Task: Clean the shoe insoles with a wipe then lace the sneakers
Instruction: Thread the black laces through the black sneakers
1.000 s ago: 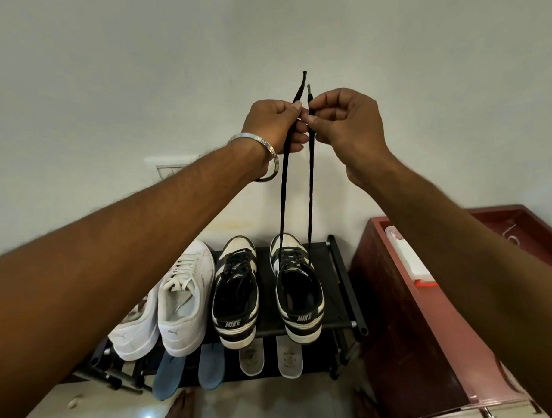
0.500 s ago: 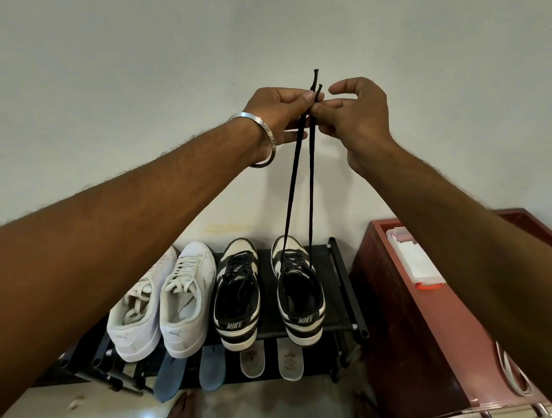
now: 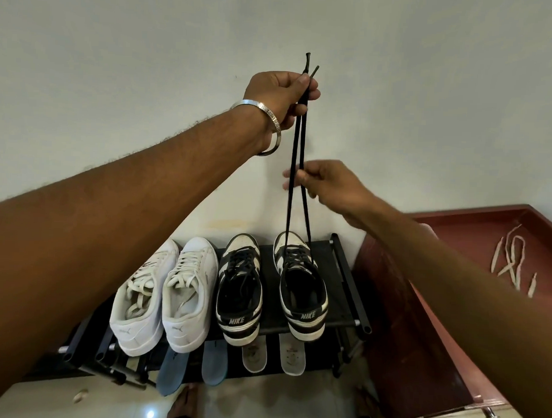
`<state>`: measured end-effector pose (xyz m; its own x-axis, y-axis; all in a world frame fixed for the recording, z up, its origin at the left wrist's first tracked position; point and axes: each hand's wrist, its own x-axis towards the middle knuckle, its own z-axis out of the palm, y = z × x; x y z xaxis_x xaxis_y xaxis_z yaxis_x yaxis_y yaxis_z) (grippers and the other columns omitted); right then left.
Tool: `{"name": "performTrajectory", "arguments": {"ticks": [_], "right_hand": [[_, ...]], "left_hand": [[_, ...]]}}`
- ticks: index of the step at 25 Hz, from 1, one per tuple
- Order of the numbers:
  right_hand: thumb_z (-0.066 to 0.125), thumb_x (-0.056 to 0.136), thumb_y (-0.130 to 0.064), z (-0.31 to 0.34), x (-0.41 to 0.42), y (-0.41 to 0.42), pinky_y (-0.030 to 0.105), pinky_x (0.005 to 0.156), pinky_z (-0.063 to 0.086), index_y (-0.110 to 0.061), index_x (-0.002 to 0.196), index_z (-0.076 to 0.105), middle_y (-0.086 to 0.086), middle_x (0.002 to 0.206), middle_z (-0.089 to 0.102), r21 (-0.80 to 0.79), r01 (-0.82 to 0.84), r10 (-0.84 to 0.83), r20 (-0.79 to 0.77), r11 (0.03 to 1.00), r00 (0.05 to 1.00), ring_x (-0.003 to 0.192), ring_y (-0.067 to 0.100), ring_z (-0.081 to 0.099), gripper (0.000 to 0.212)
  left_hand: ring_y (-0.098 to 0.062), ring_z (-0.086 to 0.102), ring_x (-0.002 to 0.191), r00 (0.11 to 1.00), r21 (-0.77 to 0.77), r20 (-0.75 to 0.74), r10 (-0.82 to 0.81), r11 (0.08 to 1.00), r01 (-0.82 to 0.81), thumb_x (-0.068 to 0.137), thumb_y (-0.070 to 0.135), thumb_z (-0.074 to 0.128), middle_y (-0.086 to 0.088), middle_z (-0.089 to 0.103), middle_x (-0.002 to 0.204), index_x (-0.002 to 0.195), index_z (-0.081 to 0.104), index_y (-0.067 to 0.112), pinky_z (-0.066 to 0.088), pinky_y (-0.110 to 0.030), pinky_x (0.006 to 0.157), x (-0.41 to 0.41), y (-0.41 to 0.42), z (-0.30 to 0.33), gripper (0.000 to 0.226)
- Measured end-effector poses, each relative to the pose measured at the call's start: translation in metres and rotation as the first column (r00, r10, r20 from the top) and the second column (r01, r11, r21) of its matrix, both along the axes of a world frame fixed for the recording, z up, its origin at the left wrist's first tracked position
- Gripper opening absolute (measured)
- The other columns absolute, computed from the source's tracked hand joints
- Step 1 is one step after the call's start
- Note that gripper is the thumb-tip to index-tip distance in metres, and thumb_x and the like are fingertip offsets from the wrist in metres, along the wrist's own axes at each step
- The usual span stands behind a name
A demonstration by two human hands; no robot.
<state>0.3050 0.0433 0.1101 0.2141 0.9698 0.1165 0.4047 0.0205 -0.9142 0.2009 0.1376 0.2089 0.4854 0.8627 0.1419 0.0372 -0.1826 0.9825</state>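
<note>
Left hand (image 3: 280,95): pinches both lace (image 3: 297,140) ends, high above the sneaker (image 3: 300,288).
Right hand (image 3: 328,185): pinches lace strands, below left hand.

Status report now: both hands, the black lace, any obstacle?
Left hand pinches both ends of black lace high. Right hand fingers on strands lower. Lace runs into right black-and-white sneaker. No obstacle seen.

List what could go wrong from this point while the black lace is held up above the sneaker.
1. The left hand pinches both lace ends near their tips; a slip might drop them.
2. The taut black lace runs up from the right Nike sneaker, so pulling harder may tip it off the rack.
3. The right hand sliding along the strands might make the ends uneven.
</note>
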Motion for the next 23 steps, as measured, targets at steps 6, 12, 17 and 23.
{"name": "performTrajectory", "arguments": {"ticks": [6,12,17,23], "right_hand": [[0.034,0.107,-0.014,-0.099,-0.009,-0.027,0.014,0.047,0.037,-0.007,0.095,0.057,0.010,0.097,0.067,-0.328,-0.088,0.082,-0.033,0.940,0.996,0.057,0.011,0.053,0.026],[0.039,0.106,-0.022,-0.101,-0.005,-0.024,0.016,0.053,0.041,-0.010,0.084,0.058,-0.002,0.071,0.057,-0.375,-0.004,0.053,0.121,0.927,0.991,0.056,0.006,0.050,0.031],[0.047,0.102,-0.028,-0.091,0.009,-0.018,0.023,0.051,0.037,-0.013,0.079,0.062,0.002,0.068,0.053,-0.460,-0.012,0.101,0.168,0.888,0.981,0.054,0.010,0.046,0.032],[0.031,0.103,-0.043,-0.086,0.011,-0.017,0.031,0.071,0.056,-0.001,0.098,0.068,0.017,0.094,0.075,-0.617,-0.139,-0.045,-0.273,0.774,0.961,0.076,0.024,0.071,0.056]], "left_hand": [[-0.008,0.063,0.056,0.991,-0.047,0.133,0.006,0.999,0.000,0.102,0.014,0.049,-0.002,0.066,0.076,0.082,0.064,0.011,0.055,-0.020,0.062,0.006,0.000,-0.001,0.025],[-0.009,0.046,0.050,0.979,-0.165,0.143,0.144,0.979,-0.120,0.102,0.013,0.042,0.000,0.052,0.069,0.083,0.061,0.013,0.049,-0.021,0.053,-0.005,0.019,-0.010,0.026],[-0.008,0.046,0.057,0.950,0.261,-0.247,0.192,0.957,-0.125,0.100,0.015,0.039,0.002,0.052,0.073,0.081,0.059,0.019,0.049,-0.021,0.055,-0.036,0.045,-0.021,0.028],[-0.010,0.049,0.058,0.927,0.286,-0.286,0.245,0.945,-0.161,0.100,0.016,0.041,0.001,0.054,0.073,0.093,0.062,0.011,0.054,-0.025,0.062,-0.057,0.063,-0.043,0.023]]}}
